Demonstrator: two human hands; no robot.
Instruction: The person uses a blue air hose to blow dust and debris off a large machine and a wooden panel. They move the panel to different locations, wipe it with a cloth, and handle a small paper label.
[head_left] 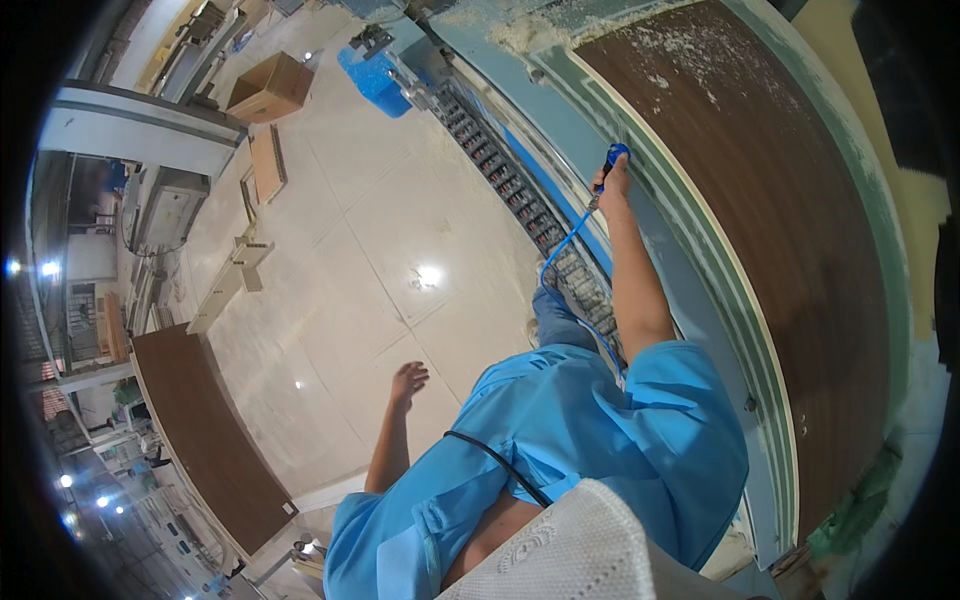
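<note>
We look across a pale tiled floor (330, 240) catching a bright glare (428, 277), with a cardboard box (268, 88) near a white beam (140, 122), a blue bin (374, 82) farther right, a long brown board (205, 435) at left and lamps (50, 268) glowing along the far-left edge.

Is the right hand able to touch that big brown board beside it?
Probably yes: the right hand is near the brown board, with just a green ledge seemingly between. It grips a blue tool, though, which might get there first.

Blue handheld tool (618, 152), gripped in the right hand (614, 184), attached blue hose (567, 241) curving downward
</note>
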